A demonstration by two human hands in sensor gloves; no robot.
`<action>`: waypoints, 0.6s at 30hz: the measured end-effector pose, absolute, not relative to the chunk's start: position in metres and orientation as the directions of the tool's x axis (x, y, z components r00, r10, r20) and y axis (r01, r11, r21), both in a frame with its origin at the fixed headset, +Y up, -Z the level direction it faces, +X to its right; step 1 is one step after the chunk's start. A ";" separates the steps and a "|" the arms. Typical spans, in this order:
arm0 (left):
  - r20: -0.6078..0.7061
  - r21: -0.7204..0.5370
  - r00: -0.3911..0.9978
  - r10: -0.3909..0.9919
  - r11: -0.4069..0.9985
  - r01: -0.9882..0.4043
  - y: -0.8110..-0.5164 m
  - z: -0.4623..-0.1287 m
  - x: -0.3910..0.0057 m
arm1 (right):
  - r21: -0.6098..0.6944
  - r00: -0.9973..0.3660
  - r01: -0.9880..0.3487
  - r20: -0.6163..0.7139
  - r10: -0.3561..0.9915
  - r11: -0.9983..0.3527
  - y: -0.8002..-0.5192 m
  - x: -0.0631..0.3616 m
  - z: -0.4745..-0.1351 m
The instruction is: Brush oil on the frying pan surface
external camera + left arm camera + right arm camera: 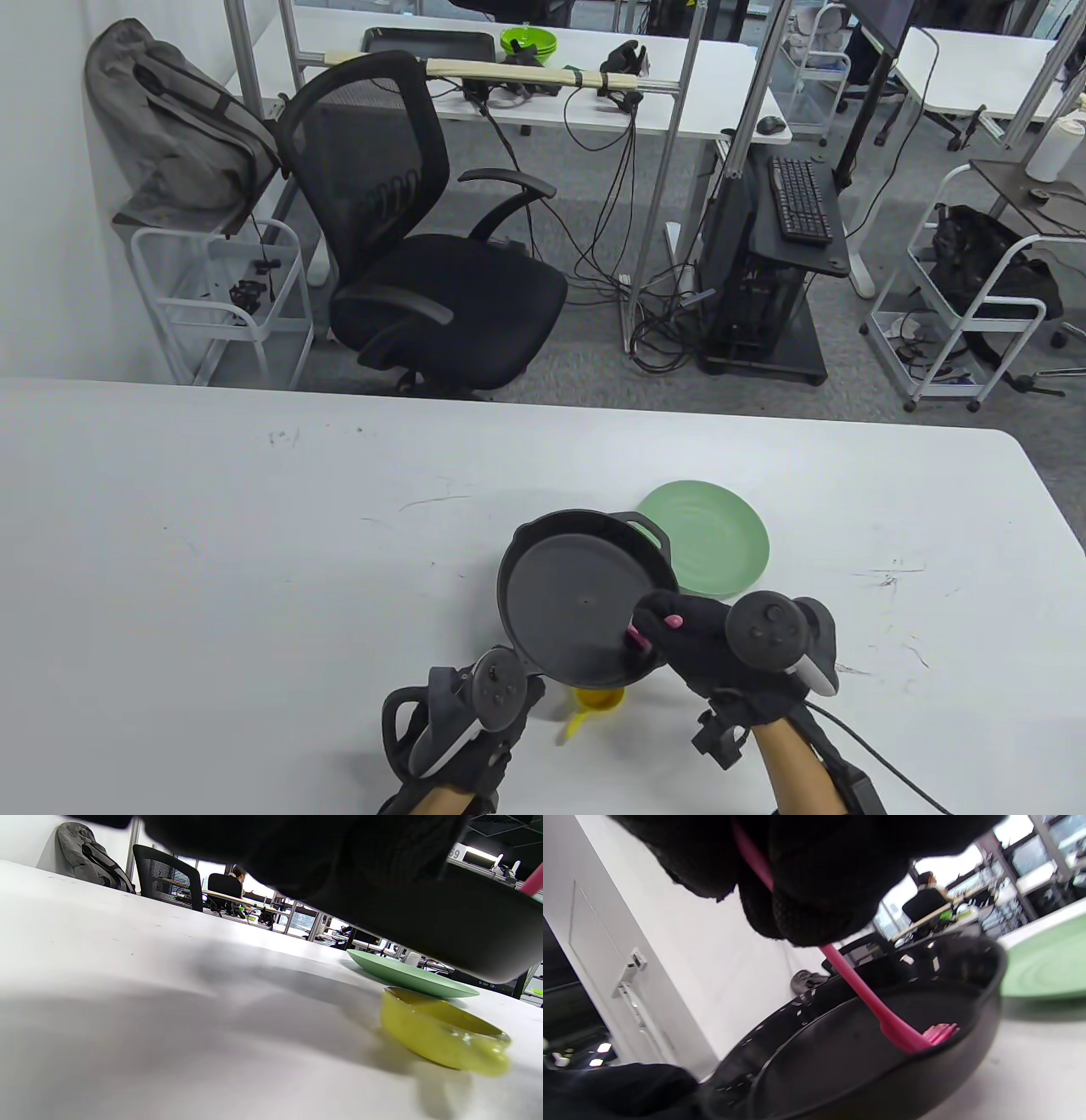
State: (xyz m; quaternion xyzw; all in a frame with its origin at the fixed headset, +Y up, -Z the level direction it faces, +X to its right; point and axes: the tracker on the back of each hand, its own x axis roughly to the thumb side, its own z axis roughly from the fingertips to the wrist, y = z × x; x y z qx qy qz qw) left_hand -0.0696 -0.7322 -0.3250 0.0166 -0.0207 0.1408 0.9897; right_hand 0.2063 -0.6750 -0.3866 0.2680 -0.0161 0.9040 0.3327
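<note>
A black frying pan [577, 598] is held tilted a little above the white table, as its underside shows in the left wrist view [445, 921]. My left hand [479, 717] grips it at the handle, which the hand and tracker hide. My right hand [691, 641] holds a pink silicone brush [865, 993], and its bristles [939, 1033] touch the pan's inner surface [840, 1052] near the right rim. In the table view only bits of the brush [636, 637] show under the glove. A small yellow oil dish [441, 1031] sits on the table under the pan's near edge [598, 700].
A pale green plate [717, 548] lies on the table just behind and to the right of the pan; it also shows in both wrist views [407, 976] [1048, 967]. An office chair [416, 246] stands beyond the table's far edge.
</note>
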 end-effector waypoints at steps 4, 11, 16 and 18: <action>0.049 0.039 0.959 0.278 0.959 -0.280 -0.731 -0.324 -0.070 | 0.267 -0.528 -0.677 0.474 0.705 -0.686 -0.678 0.205 -0.388; 0.044 0.036 0.959 0.281 0.959 -0.282 -0.731 -0.325 -0.070 | 0.364 -0.345 -0.790 0.401 0.848 -0.494 -0.688 0.205 -0.393; 0.015 0.035 0.956 0.293 0.955 -0.293 -0.731 -0.327 -0.078 | 0.255 -0.299 -0.865 0.429 0.852 -0.432 -0.675 0.224 -0.392; 0.002 0.034 0.956 0.293 0.956 -0.293 -0.732 -0.328 -0.080 | 0.241 -0.253 -0.892 0.435 0.864 -0.382 -0.669 0.233 -0.391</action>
